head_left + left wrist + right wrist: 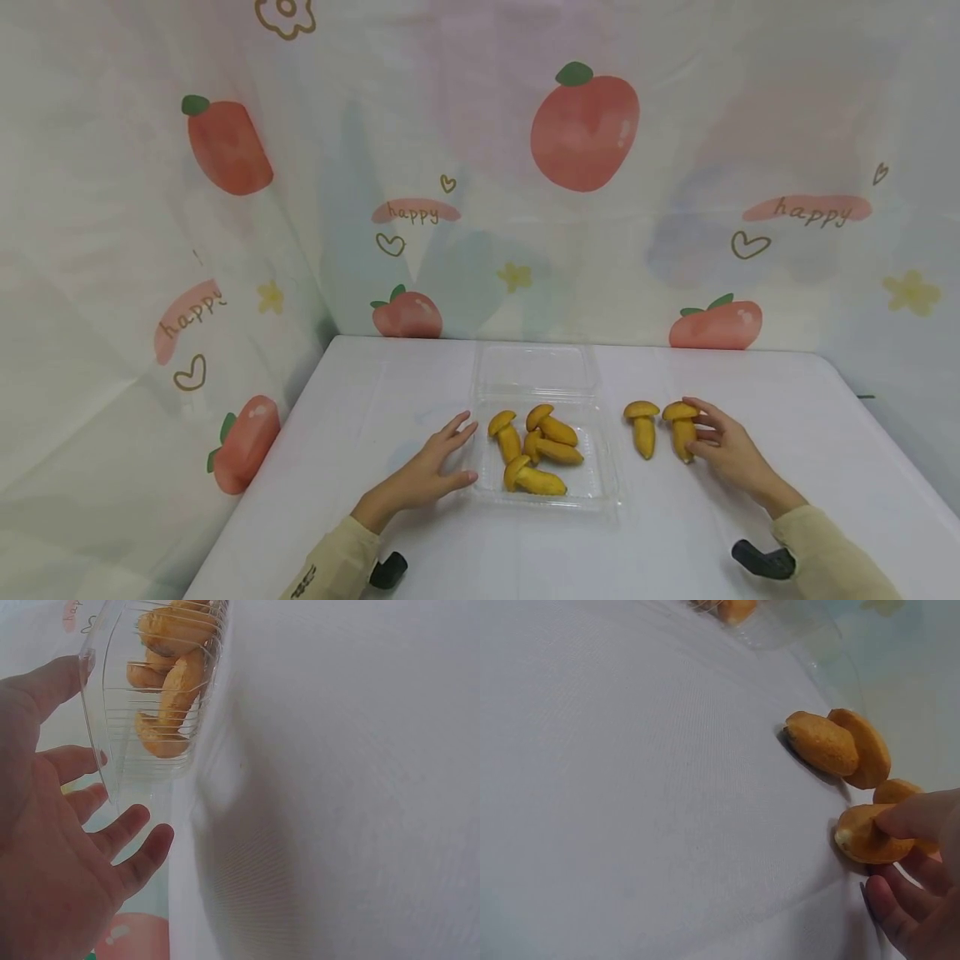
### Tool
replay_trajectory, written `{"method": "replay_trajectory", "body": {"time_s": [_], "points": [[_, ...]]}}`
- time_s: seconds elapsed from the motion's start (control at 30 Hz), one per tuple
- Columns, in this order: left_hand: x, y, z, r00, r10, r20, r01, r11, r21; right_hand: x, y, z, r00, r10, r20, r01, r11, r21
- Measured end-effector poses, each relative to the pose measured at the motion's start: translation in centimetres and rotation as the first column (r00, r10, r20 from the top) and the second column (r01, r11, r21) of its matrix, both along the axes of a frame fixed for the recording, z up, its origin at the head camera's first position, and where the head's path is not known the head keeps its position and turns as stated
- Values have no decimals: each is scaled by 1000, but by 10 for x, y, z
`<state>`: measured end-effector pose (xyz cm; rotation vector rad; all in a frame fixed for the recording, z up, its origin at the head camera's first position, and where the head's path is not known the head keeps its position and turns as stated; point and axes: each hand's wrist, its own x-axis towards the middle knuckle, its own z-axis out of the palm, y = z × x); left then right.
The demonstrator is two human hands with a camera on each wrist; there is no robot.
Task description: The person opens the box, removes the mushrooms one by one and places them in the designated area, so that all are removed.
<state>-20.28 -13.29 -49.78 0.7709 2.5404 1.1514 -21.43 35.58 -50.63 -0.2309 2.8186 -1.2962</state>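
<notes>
A clear plastic box (596, 498) with its lid folded back lies on the table, several yellow mushrooms (546, 482) inside it. My left hand (423, 475) is at the box's left side, fingers spread; in the left wrist view its thumb and fingertips are right at the rim. To the right of the box, two more yellow mushrooms lie side by side, caps toward the back wall. My right hand (731, 450) pinches the right-hand mushroom (681, 423), thumb on its stem and fingers round the far side. The other mushroom (825, 742) lies just beside it, untouched.
A white cloth covers the table (675, 533). The clear lid (536, 371) reaches back toward the printed curtain (480, 125), which hangs behind the table and along its left side. Dark wrist devices (763, 558) show under both sleeves.
</notes>
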Motion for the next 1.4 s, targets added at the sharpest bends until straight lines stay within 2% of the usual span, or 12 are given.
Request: {"method": "replay_trajectory", "body": {"time_s": [0.6, 1.1, 1.4], "points": [[-1, 0, 0, 1000, 8, 2, -8, 1000, -4, -4, -1, -2, 999, 30, -24, -29, 998, 47], [1, 0, 0, 1000, 12, 18, -12, 1000, -4, -5, 2, -7, 999, 12, 35, -14, 999, 51], [2, 1, 2, 1000, 5, 12, -5, 1000, -6, -3, 5, -5, 1000, 19, 19, -21, 998, 65]]}}
